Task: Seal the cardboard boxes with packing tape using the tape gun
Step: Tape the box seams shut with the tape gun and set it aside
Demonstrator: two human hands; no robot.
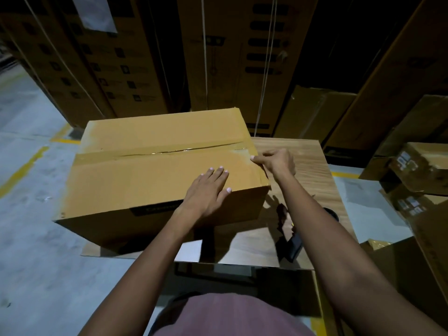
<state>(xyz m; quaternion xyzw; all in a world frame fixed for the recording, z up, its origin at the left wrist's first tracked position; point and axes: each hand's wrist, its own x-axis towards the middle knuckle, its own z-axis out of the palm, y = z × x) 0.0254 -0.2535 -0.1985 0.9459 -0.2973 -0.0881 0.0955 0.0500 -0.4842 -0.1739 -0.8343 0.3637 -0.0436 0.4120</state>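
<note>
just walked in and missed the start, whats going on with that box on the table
A person is sealing a cardboard box that sits on a wooden table. Tape already runs along the top seam. The left hand lies flat on the lid, holding it down, while the right hand pinches at the box's right edge, apparently at the tape end. A dark tool, possibly the tape gun, lies on the table under the right arm, in neither hand.

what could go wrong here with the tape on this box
1. The tape along the top seam of the cardboard box looks wrinkled and gapped, so it may not hold the flaps shut.
2. The right hand pinches at the box's right edge; pulling there might lift the tape end.
3. The box overhangs the wooden table on its left, so the left hand pressing down could tip it.
</note>
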